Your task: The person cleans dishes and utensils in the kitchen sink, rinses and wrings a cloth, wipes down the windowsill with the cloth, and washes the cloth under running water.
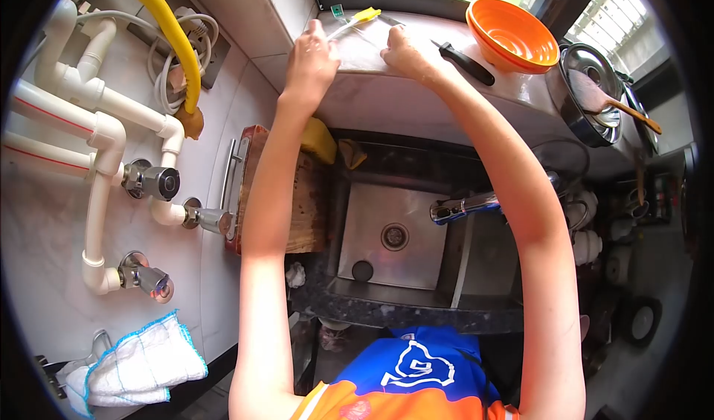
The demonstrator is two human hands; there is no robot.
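Both of my arms stretch out over the sink to the window ledge. My left hand (313,57) is closed at the ledge's left end, on the white handle of a brush (364,16) with a yellow head. My right hand (407,52) is a little further right, its fingers curled round a thin item that I cannot make out. Just right of it, a knife with a black handle (467,63) lies on the ledge. A small green-and-white item (338,11) stands by the window frame.
Orange bowls (513,36) and dark pans with a wooden spatula (632,113) stand on the right. Below are the sink (394,204), faucet (465,208), cutting board (297,204) and yellow sponge (318,141). Pipes (137,107) and a cloth (141,360) are at the left.
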